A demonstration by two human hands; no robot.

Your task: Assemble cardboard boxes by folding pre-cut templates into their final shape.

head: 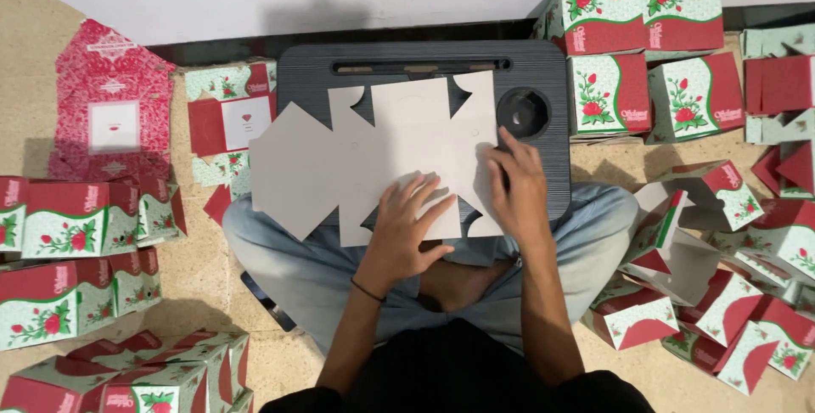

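A flat, unfolded grey cardboard box blank [373,154] lies plain side up on a dark lap desk [543,65] across my crossed legs. My left hand [406,230] presses on the blank's near edge with fingers spread. My right hand [515,182] rests on the blank's right edge, fingers flat and pointing away from me. Neither hand grips anything.
Folded boxes printed with red roses [641,48] are stacked at the right, with more loose ones [722,294] on the floor. Further finished boxes [68,243] pile up at the left, beside flat printed blanks [110,99]. A white wall runs along the top.
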